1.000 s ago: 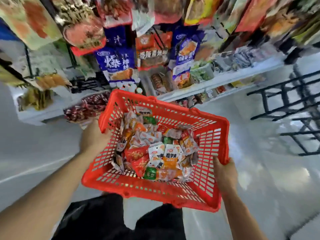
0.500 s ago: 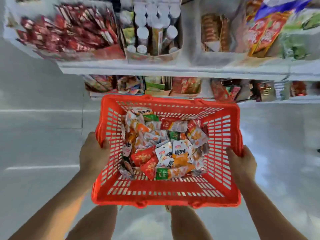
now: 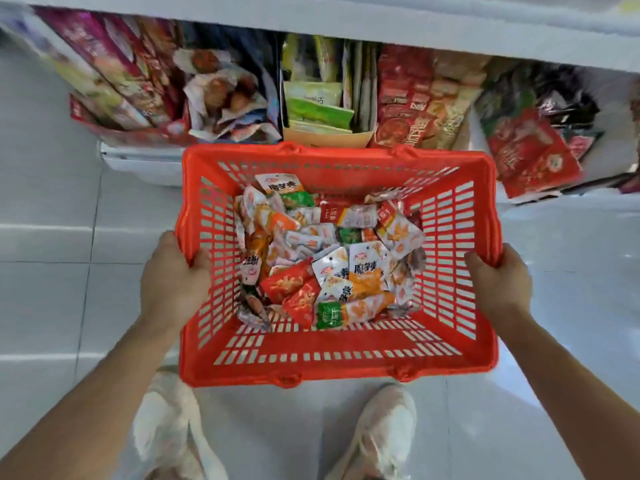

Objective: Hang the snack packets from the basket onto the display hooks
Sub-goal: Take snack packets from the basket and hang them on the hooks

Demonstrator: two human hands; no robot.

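Left hand [image 3: 173, 282], right hand [image 3: 498, 285] — fingers [image 3: 476, 263] curled on the red basket [image 3: 346, 355] rims. Snack packets [image 3: 332, 265] show blurry Chinese lettering.

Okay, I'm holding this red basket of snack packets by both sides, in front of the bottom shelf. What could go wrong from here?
The left hand and right hand grip the basket only by its side rims; if either grip slips, it could tip and spill the loose snack packets onto the floor.
Its far rim appears close to the red packs overhanging the low shelf and might knock them off.
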